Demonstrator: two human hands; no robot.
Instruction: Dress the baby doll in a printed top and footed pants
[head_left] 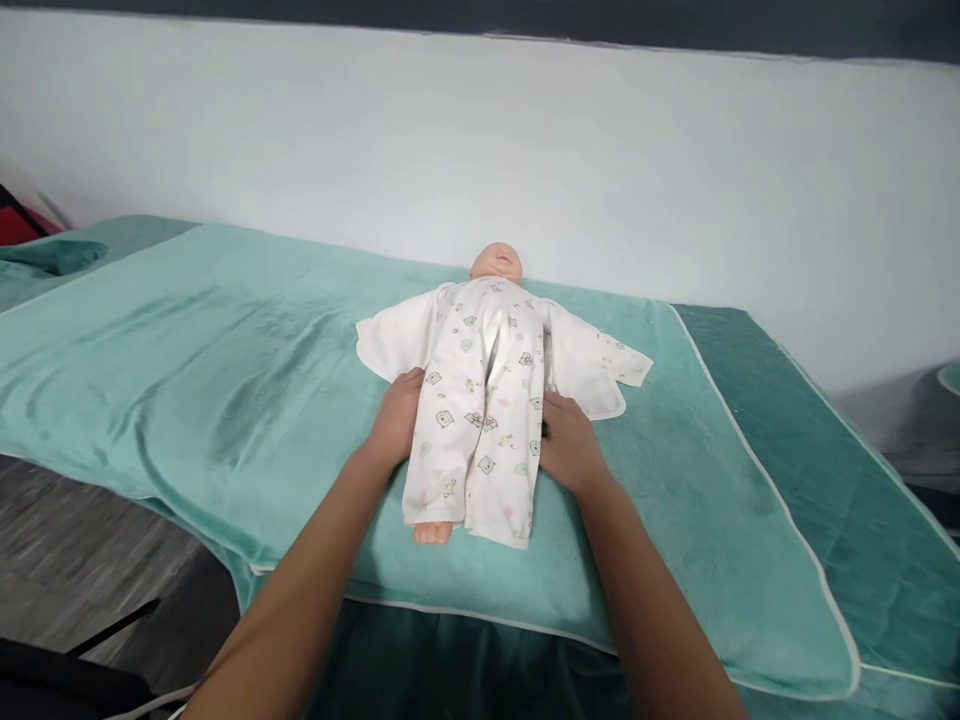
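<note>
While doll (496, 262) lies on its back on green cover (712, 520), one foot (433, 533) shows below patterned trousers (442, 440). Dressing seems partway: trousers apparently on; second foot unseen, white top (577, 360) left spread wide. Left hand (397, 415), right hand (574, 440) at trousers' sides; fingers mostly hidden, cannot tell gap or grip. White wall (480, 140) behind, grey floor (90, 540).

Soft, fairly even light brightens the wall (480, 150) and clothes (480, 400); faint shadows darken the blanket (285, 350) beside the arms (311, 565) and the wall at far right. The dim floor (75, 545) at lower left looks smeared, and wide-angle distortion stretches the edges.
</note>
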